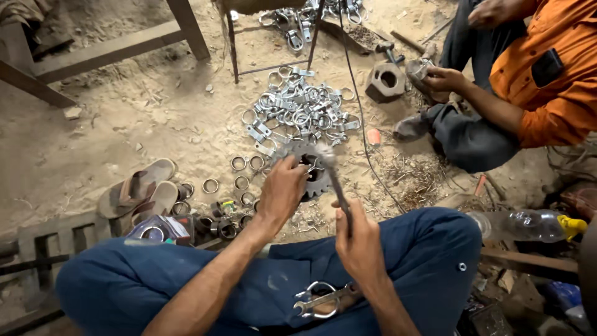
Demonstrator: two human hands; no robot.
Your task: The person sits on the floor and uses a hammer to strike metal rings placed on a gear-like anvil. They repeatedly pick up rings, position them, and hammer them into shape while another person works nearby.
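I sit cross-legged in blue trousers on sandy ground. My left hand (pixel 283 190) pinches a small metal clamp piece (pixel 309 163) resting on a toothed steel gear (pixel 314 174). My right hand (pixel 359 239) grips the handle of a hammer (pixel 336 180), its head blurred just above the gear. A finished metal pipe clamp (pixel 318 300) lies on my lap. A heap of shiny pipe clamps (pixel 298 112) lies on the ground just beyond the gear.
Loose metal rings (pixel 239 165) lie left of the gear, beside a pair of sandals (pixel 140 190). A person in an orange shirt (pixel 547 68) sits at right by a hexagonal metal block (pixel 385 81). A plastic bottle (pixel 522 224) lies right of my knee. A stool's legs (pixel 233 50) stand behind.
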